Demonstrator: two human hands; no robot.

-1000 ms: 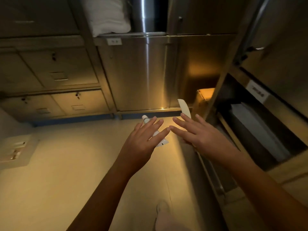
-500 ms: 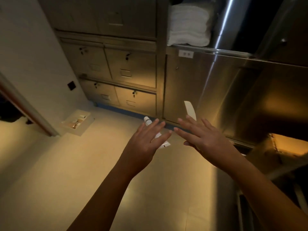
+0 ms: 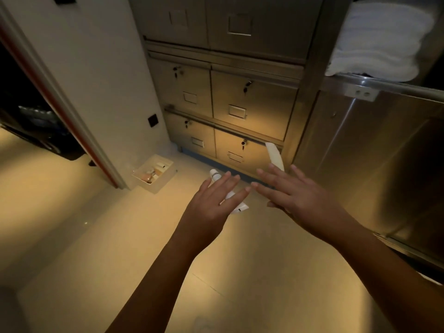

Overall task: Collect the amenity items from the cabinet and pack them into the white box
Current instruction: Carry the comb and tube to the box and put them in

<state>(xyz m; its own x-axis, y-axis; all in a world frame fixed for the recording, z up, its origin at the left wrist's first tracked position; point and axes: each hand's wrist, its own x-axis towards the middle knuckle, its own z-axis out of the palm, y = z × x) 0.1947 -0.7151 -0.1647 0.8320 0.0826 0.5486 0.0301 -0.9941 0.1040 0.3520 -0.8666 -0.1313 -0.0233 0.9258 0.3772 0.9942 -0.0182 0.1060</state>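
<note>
My left hand (image 3: 211, 203) is held out palm down with straight fingers, and a white tube (image 3: 215, 175) with a round cap is pinned under it; its cap and crimped end stick out on either side. My right hand (image 3: 295, 198), also palm down, holds a flat white packet (image 3: 275, 158) that pokes out beyond the fingers. Both thumbs are hidden beneath the hands. The white box (image 3: 164, 180) sits on the floor by the wall corner, ahead and left of my hands, with several small items inside.
Steel drawers (image 3: 252, 106) with keys fill the wall ahead. A steel cabinet door (image 3: 374, 152) stands at right, with folded white towels (image 3: 379, 37) on the shelf above. A dark doorway (image 3: 31, 111) opens at left. Pale floor (image 3: 96, 236) lies below.
My view has swung left, away from the open cabinet. The white box on the floor has come nearer the middle. Both hands keep the same items and pose.
</note>
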